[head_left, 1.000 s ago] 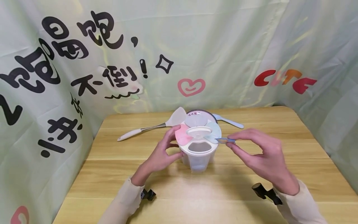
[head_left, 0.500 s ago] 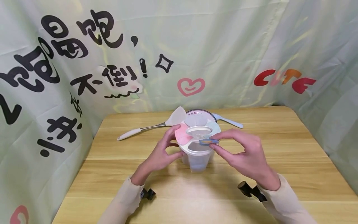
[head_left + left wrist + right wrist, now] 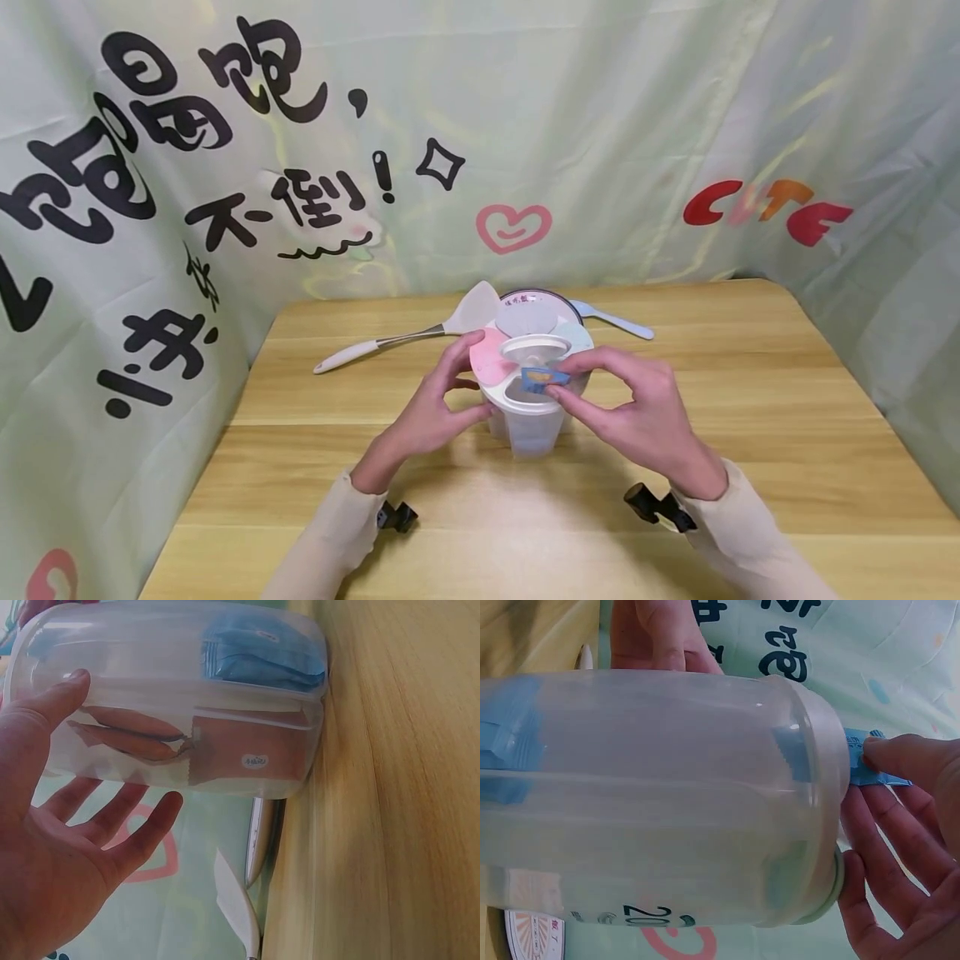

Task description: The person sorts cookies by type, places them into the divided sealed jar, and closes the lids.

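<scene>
A clear plastic divided canister [image 3: 534,432] stands upright on the table. Its white lid has pink, pale blue and lavender caps; the front cap [image 3: 535,347] is flipped up over an opening. My left hand [image 3: 435,410] holds the canister's left side, thumb on the near wall and fingers around behind. Between thumb and fingers, my right hand [image 3: 637,408] pinches a small blue sachet [image 3: 534,380] at that opening. In the right wrist view the sachet's far end shows inside, below the rim. Brown packets [image 3: 247,750] and a blue packet [image 3: 262,656] lie in separate compartments.
A white spatula [image 3: 474,311] with a metal neck lies behind on the left. Right behind the canister is a round white thing with a dark rim [image 3: 534,292], partly hidden. A light blue utensil [image 3: 618,323] lies back right. Printed cloth [image 3: 600,125] surrounds the wooden table [image 3: 262,483].
My right hand has moved left from beside the canister to the front opening, bringing the blue sachet, which has turned to show its printed face. The left hand has kept its hold.
</scene>
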Available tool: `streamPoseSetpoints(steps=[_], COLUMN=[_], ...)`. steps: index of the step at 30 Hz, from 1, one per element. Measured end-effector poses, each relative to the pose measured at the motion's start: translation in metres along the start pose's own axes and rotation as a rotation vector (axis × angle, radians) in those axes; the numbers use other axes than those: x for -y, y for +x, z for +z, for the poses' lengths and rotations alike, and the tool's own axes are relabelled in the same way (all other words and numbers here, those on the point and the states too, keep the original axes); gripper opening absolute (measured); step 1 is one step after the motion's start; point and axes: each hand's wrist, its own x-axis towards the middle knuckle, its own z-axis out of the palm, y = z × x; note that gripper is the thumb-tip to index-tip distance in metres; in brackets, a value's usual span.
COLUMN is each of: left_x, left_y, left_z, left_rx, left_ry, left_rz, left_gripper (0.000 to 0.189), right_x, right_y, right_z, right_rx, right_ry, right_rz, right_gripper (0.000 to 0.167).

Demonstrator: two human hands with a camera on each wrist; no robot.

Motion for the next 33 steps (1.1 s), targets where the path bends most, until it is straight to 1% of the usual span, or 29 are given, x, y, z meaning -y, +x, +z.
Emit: streamPoseSetpoints(steps=[4,9,15,21,25,27,29,31,33], left_x=[0.001,0.001,0.001,0.001,0.000,0.000,-0.001,-0.001,-0.001], left_y=[0.000,0.000,0.001,0.001,0.002,0.002,0.002,0.002,0.001], left_z=[-0.001,-0.001,-0.001,-0.001,-0.001,-0.002,-0.002,-0.002,-0.001], left_rx=[-0.002,0.001,0.005,0.004,0.005,0.005,0.006,0.005,0.003], left_ry=[0.006,0.007,0.001,-0.003,-0.004,-0.001,0.000,0.000,0.002], left_rz=[0.004,0.005,0.002,-0.007,-0.001,0.000,0.000,-0.001,0.003], left_gripper=[0.096,0.097,0.097,0.097,0.097,0.097,0.097,0.097,0.097], right_x=[-0.001,-0.002,-0.003,-0.003,-0.004,-0.005,-0.007,-0.009,-0.011], right_y=[0.000,-0.001,-0.001,-0.001,0.000,0.000,0.001,0.001,0.002], right_z=[0.003,0.003,0.004,0.004,0.002,0.001,0.000,0.000,-0.001], right_rx=[-0.002,0.000,-0.018,-0.035,-0.058,-0.069,-0.077,-0.087,-0.102], right_ry=[0.003,0.037,0.054,0.066,0.057,0.047,0.041,0.043,0.052], right_rz=[-0.005,-0.011,-0.027,-0.038,-0.042,-0.039,-0.035,-0.029,-0.022], right_gripper=[0.025,0.018,0.020,0.016,0.022,0.030,0.032,0.030,0.020])
